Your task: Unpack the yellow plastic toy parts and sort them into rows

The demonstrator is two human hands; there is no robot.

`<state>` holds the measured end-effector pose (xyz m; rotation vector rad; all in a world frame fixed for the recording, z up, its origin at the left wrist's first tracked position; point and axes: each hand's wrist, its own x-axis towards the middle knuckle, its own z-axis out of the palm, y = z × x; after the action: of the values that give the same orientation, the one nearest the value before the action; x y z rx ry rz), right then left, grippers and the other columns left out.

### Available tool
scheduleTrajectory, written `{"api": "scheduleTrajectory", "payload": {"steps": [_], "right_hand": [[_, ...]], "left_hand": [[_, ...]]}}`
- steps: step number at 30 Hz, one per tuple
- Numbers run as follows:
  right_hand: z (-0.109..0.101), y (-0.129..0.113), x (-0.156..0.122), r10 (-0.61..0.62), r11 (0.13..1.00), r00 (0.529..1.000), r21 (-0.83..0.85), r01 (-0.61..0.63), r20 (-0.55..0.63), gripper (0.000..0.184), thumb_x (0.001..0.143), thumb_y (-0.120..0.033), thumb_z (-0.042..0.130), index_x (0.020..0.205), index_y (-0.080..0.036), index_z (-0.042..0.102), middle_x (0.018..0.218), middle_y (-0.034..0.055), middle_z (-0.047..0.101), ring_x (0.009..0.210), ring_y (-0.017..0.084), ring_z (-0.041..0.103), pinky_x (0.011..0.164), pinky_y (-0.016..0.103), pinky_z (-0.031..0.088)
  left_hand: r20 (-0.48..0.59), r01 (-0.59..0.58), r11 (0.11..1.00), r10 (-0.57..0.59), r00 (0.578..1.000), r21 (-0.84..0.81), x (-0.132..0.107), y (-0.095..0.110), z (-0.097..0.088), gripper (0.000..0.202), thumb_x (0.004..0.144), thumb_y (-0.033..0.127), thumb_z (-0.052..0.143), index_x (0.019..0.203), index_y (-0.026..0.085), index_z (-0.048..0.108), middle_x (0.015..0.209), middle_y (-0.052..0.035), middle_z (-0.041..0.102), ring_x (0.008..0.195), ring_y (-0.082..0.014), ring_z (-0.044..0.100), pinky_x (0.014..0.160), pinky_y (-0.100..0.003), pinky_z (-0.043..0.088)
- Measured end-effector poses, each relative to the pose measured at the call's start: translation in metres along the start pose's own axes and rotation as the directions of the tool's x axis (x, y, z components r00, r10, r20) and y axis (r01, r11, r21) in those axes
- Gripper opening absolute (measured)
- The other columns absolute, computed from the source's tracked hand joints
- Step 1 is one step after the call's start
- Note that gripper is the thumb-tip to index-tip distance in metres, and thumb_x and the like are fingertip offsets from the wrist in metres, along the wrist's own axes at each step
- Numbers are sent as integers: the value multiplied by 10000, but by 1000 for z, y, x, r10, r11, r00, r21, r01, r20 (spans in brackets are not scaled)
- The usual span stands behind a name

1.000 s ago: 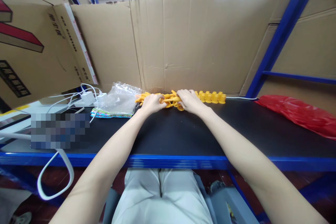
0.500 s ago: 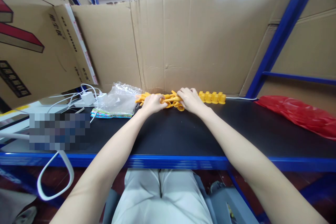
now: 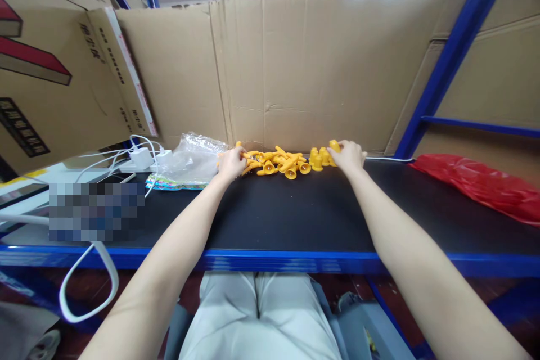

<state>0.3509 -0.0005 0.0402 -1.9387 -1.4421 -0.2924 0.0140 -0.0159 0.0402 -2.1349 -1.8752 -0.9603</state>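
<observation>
Black table [image 3: 287,216], cardboard [image 3: 316,67] bkgd.
Gripping yellow cup [image 3: 333,145] w/ R hand [image 3: 351,157], yellow stick [image 3: 238,144] w/ L hand [image 3: 231,163]; yellow pile [image 3: 291,164] btwn, lengthwise L–R, nearer L.

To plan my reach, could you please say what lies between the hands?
In the head view: jumbled yellow pieces, then upright ones nearer the right hand.

One yellow cup [image 3: 334,145] is held in the right fingers [image 3: 343,147]; some four standing yellow cups [image 3: 316,161] show just beside them. Between these and the left fingers [image 3: 239,153] lie a dozen or so yellow handled pieces [image 3: 291,163], both counts rough because of overlap. One clear bag [image 3: 185,162] lies left of the left fingers, one red bag [image 3: 476,183] well right of the right.
</observation>
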Motion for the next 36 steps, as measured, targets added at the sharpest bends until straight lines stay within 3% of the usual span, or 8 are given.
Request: {"api": "scheduleTrajectory", "payload": {"steps": [2,5,9,14,22,26,31,36], "right_hand": [[10,11,2,121,993,987,-12,-120,108,349,789,-392,598,1045,-161,654,1065,169,628,1043,303,523,855,430,332],[23,21,2,199,980,950,-41,-195,240,330,772,-400,622,999,-167,676,1057,160,635,1044,288,541,840,419,334],[32,25,5,233,972,929,-61,-225,288,228,753,-351,639,916,-199,689,1052,128,643,997,268,563,804,403,363],[29,19,4,146,989,923,-36,-143,355,235,751,-255,616,945,-162,709,1032,164,646,974,276,575,797,406,371],[7,-7,-14,45,970,915,-236,56,402,387,792,-247,565,1149,-113,628,1185,205,596,1139,338,524,885,424,393],[-5,-23,-18,-23,963,934,-243,116,357,371,829,-205,487,1154,-91,626,1134,209,625,1093,310,572,854,379,427],[-16,-48,-28,-123,964,960,-200,176,252,339,881,-298,427,1015,-129,689,1029,186,675,980,292,634,778,356,453],[-16,-77,-43,-309,941,931,-83,329,194,325,900,-348,410,953,-192,691,951,120,700,895,248,651,727,317,442]], "left_hand": [[-9,21,1000,-21,1000,-20,1,-6,2,309,760,203,474,1009,198,658,902,-57,707,860,-190,637,763,-281,451],[-15,44,998,-44,999,-48,1,-13,6,349,771,244,492,1091,191,621,938,-66,699,900,-197,635,808,-296,455],[-5,8,996,-8,1000,-90,3,-23,15,455,767,227,497,1214,153,544,1053,-95,666,962,-199,615,876,-318,455],[6,-45,994,46,999,-100,7,-35,25,492,751,154,475,1240,157,529,1178,-118,610,1070,-200,568,948,-328,438],[34,-30,999,31,999,-33,8,-43,35,496,796,141,437,1288,146,502,1273,-135,559,1211,-247,484,1027,-401,387],[40,-28,999,30,999,-32,8,-47,40,523,818,137,406,1339,133,453,1303,-157,519,1236,-270,461,1016,-427,401],[73,-72,997,73,995,-23,8,-48,43,565,829,163,400,1393,173,384,1343,-137,477,1243,-277,450,1015,-435,402],[137,-85,996,83,987,7,8,-48,46,545,848,181,380,1392,211,384,1380,-118,457,1276,-267,420,1029,-450,380]]}}
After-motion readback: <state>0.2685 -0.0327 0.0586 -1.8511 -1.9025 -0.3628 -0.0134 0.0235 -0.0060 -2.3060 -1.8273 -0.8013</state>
